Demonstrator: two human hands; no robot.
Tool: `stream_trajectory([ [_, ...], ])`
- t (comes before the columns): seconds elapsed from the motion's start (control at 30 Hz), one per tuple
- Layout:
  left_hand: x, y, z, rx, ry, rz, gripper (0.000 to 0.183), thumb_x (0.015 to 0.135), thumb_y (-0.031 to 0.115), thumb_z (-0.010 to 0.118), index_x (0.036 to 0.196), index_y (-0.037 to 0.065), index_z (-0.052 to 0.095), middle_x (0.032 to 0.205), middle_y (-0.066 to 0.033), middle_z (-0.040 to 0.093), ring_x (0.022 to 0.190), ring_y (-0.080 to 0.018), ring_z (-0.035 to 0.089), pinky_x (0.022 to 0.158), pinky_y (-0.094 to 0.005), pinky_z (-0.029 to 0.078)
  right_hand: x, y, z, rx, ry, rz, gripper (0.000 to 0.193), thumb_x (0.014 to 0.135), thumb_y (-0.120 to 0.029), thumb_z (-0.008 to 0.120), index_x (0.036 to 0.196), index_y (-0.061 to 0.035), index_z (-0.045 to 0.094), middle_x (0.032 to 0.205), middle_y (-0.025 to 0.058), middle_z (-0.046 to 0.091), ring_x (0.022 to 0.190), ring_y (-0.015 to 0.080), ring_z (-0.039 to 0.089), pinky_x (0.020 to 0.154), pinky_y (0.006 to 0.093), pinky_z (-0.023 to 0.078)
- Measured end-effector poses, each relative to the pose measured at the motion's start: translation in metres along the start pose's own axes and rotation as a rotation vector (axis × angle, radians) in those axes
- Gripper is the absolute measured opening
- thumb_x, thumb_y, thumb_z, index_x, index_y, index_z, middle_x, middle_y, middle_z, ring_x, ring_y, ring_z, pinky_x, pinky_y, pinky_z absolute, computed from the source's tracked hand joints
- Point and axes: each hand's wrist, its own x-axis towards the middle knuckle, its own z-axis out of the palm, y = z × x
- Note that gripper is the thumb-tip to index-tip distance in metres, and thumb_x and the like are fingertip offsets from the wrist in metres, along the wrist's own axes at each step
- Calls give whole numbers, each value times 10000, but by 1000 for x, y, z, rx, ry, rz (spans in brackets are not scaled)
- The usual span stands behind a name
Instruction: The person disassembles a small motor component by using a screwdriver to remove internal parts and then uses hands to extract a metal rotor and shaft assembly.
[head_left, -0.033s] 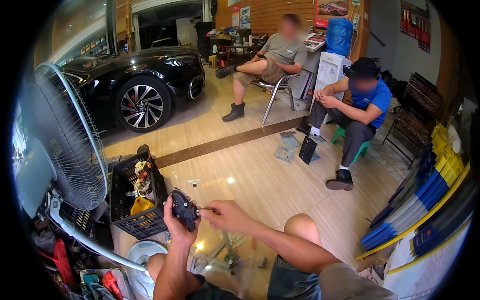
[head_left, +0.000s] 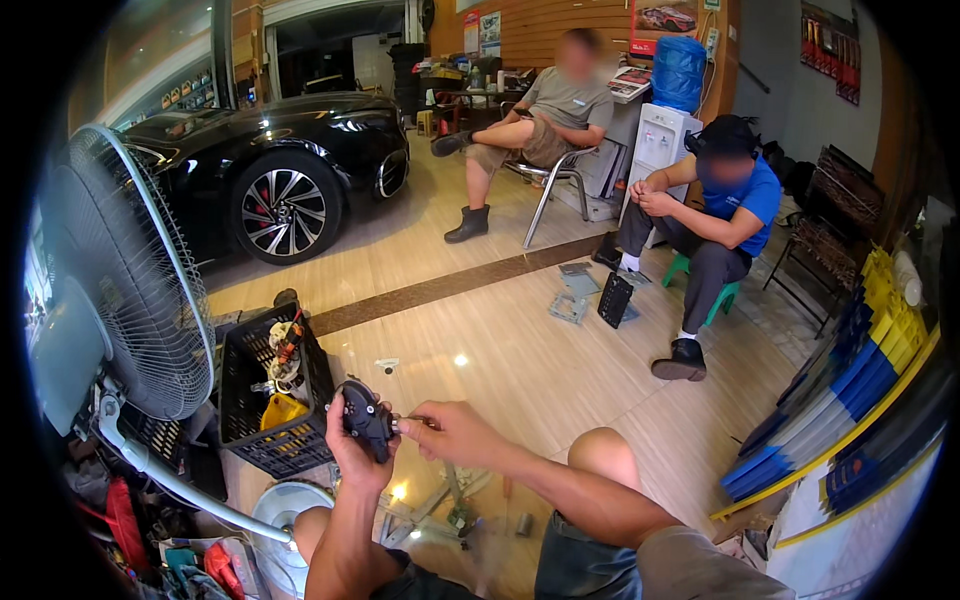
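Observation:
My left hand (head_left: 356, 455) is wrapped round a black, rounded mechanical housing (head_left: 366, 412) with several small screws or studs on its face, holding it up above the floor. From the right, my right hand (head_left: 455, 432) pinches a small, thin metallic piece (head_left: 399, 426) against the housing's side. Fingers cover most of that piece, so its exact kind does not show. Below my hands, between my knees, several metal parts (head_left: 440, 512) lie on the floor beside a small metal cylinder (head_left: 524, 524).
A black plastic crate (head_left: 275, 455) of parts and a large standing fan (head_left: 130, 270) are at my left. A person on a green stool (head_left: 724, 300) sits ahead right, near flat metal plates (head_left: 570, 308). Another person sits farther back by a black car (head_left: 270, 160).

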Motion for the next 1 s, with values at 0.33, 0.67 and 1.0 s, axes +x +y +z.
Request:
stream_trajectory([
  [0.33,0,-2,-15,126,15,12,454,888,531,554,966,92,640,823,-75,680,690,-210,658,506,-302,460,13,30,12,13,-78,22,435,954,-401,607,947,29,676,679,102,652,581,167,664,540,300,499],
  [0.67,12,-8,-13,77,-89,114,391,897,436,593,1002,62,637,860,-91,673,811,-247,651,764,-365,511,9,24,2,24,-71,38,495,931,-461,626,962,32,668,682,108,640,584,175,669,522,306,495],
  [1.0,18,-20,-4,45,-95,65,380,896,455,602,980,88,659,896,-70,672,834,-216,640,745,-338,524,8,25,-8,-21,-52,59,516,931,-466,625,981,46,670,701,123,645,597,181,674,521,320,498],
])
